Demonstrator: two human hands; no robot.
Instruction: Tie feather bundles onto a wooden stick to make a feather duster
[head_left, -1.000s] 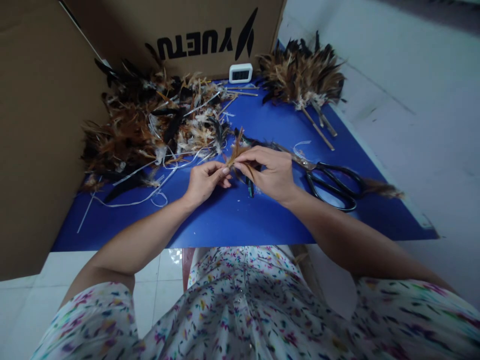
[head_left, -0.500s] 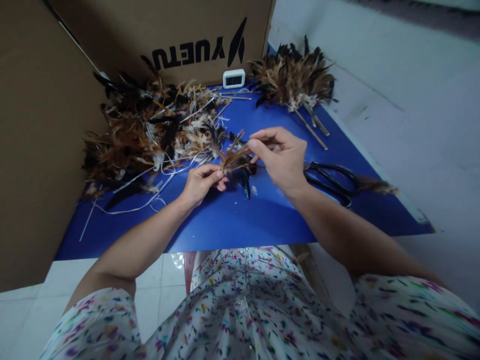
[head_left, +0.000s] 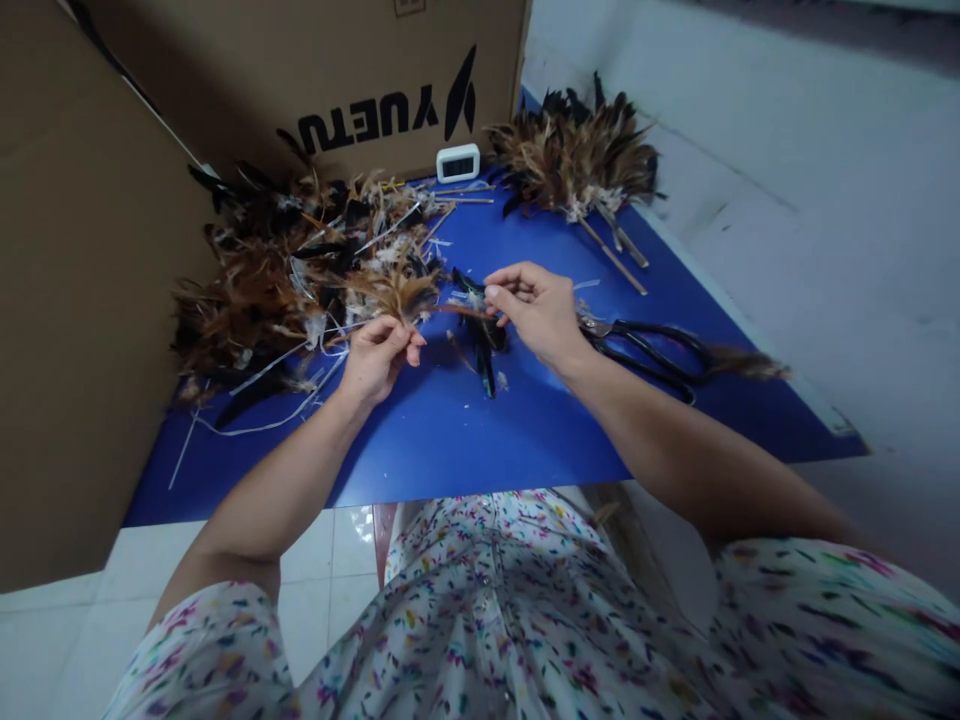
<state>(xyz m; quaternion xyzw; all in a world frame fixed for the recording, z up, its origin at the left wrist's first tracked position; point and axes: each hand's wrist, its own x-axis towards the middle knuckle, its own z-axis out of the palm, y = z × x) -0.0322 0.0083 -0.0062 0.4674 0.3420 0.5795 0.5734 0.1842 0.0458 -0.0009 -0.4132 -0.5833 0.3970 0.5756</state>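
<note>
My left hand (head_left: 384,352) pinches a small bunch of brown feathers (head_left: 405,297) by its base, the tips fanning upward. To its right, my right hand (head_left: 534,308) has thumb and fingers closed on the end of a thin reddish-brown feather (head_left: 459,310), which points left toward the bunch. Beneath and between the hands, dark green-black feathers (head_left: 481,352) lie on the blue tabletop (head_left: 450,440). Black-handled scissors (head_left: 652,352) rest just right of my right hand, with a brown feather piece (head_left: 750,364) by the handles.
A wide heap of brown and black feathers (head_left: 262,290) with white ties (head_left: 262,425) covers the table's left side. Feather bundles on sticks (head_left: 581,160) lie at the back right. A white digital clock (head_left: 457,163) stands before a cardboard box (head_left: 360,50). Thin sticks lie near the clock.
My hands have moved apart. The left one shifted left with the bunch, and the right one now holds a single thin feather away from it. The view has shifted slightly.
</note>
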